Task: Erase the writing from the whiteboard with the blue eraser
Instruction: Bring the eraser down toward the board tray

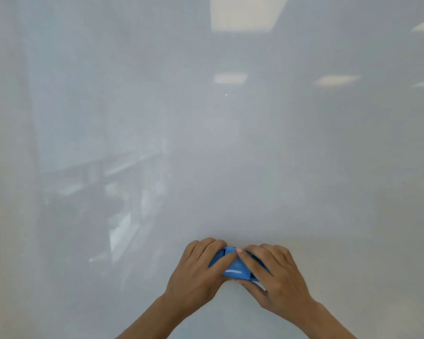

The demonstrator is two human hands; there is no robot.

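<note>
The whiteboard (pixel 230 143) fills the whole view, glossy and pale grey. I see no writing on it, only dim reflections. The blue eraser (pixel 235 266) is pressed flat against the board low in the middle. My left hand (pixel 198 270) grips its left end and my right hand (pixel 274 275) grips its right end. My index fingers meet over its top, so much of the eraser is covered by fingers.
Ceiling light panels reflect at the top (pixel 245 13) and on the right (pixel 335 80). Blurred shapes of a room reflect on the left half (pixel 103 187). No board edge or tray is in view.
</note>
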